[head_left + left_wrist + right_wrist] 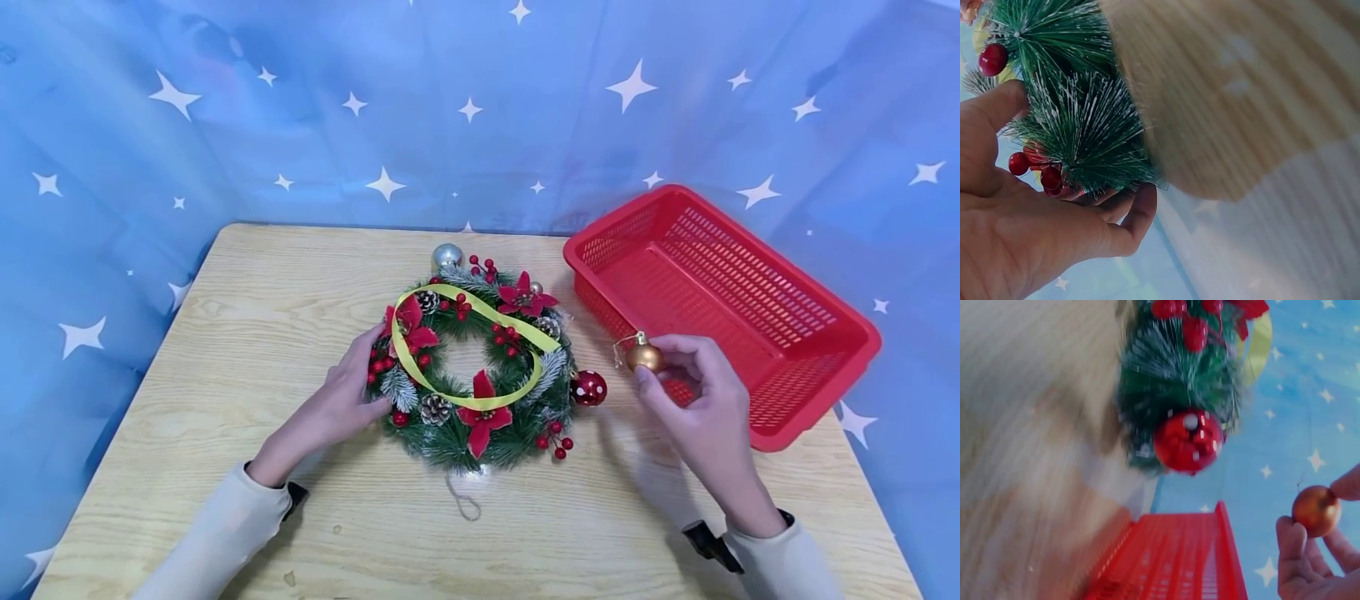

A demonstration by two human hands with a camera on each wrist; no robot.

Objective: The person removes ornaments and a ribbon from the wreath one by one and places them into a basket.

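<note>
A green Christmas wreath [442,446] lies on the wooden table, dressed with red poinsettias, pinecones and berries. My left hand [347,390] grips its left edge, thumb on one side and fingers curled round the other in the left wrist view. Between thumb and fingertips, my right hand [708,408] pinches a gold bauble [645,357] with a thin loop of string, held up near the basket's front wall. A red bauble with white dots [588,388] sits at the wreath's right edge, and a silver bauble [447,256] at its top. Across the wreath lies a looped yellow ribbon [467,402].
A red plastic basket [600,308] with slotted sides stands at the right of the table [247,333], to the right of the wreath. A string loop [465,504] extends from the wreath's near side. Behind the table hangs a blue cloth [315,100] with white stars.
</note>
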